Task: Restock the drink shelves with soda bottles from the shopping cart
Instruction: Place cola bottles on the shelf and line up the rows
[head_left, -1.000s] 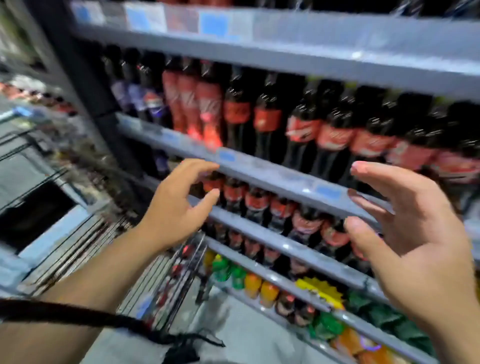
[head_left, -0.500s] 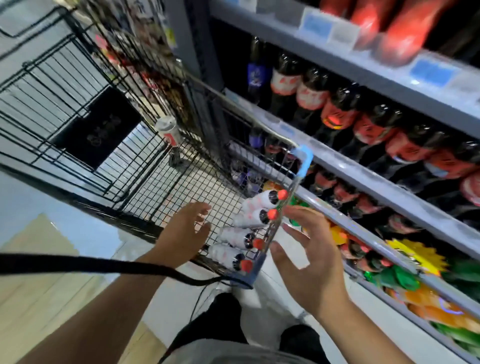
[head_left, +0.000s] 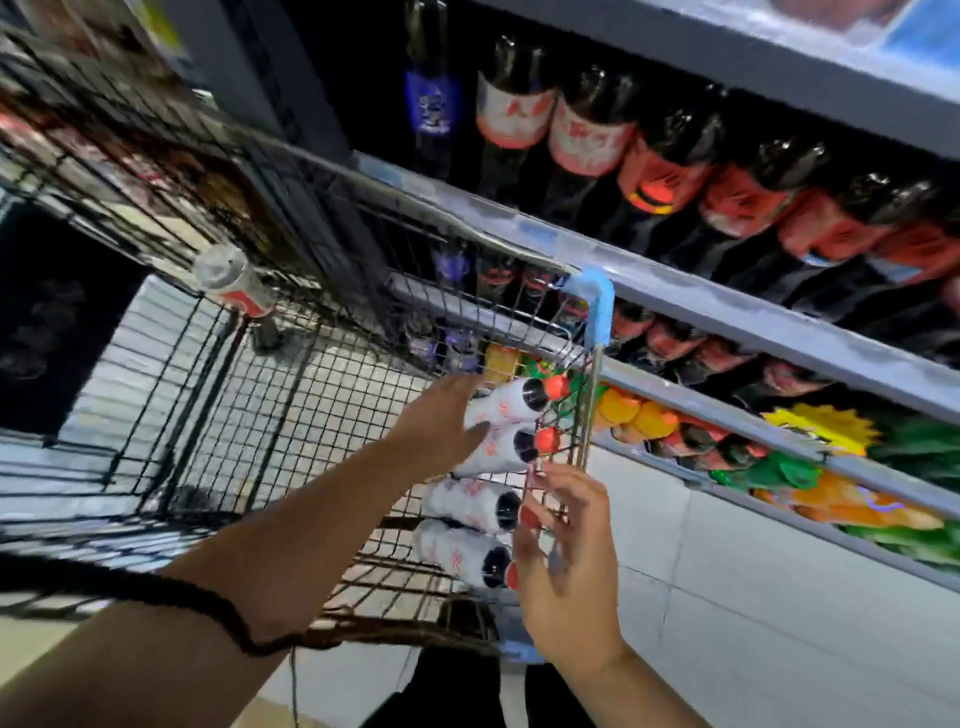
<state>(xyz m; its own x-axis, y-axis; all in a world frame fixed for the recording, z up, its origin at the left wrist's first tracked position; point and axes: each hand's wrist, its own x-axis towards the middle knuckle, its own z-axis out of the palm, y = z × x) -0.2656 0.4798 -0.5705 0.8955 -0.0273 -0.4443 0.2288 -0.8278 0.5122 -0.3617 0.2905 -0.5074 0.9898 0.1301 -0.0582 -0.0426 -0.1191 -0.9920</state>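
Several soda bottles (head_left: 470, 506) with white labels and red caps lie side by side in the near right corner of the wire shopping cart (head_left: 291, 395). My left hand (head_left: 441, 421) is inside the cart, fingers spread, resting on the two upper bottles without a closed grip. At the cart's right wall my right hand (head_left: 563, 556) is open, fingers apart, by the caps of the lower bottles. The drink shelves (head_left: 701, 306) on the right hold rows of dark cola bottles (head_left: 660, 171) with red labels.
One more bottle (head_left: 234, 280) lies at the far end of the cart. A blue corner guard (head_left: 592, 301) caps the cart rim. Lower shelves carry orange and green drinks (head_left: 779, 467). A black cord (head_left: 197, 603) crosses my left forearm.
My view swung from the shelves down to the cart. Both hands came down; the left reached further into the cart onto the bottles, and the right closed in on the cart's right wall.
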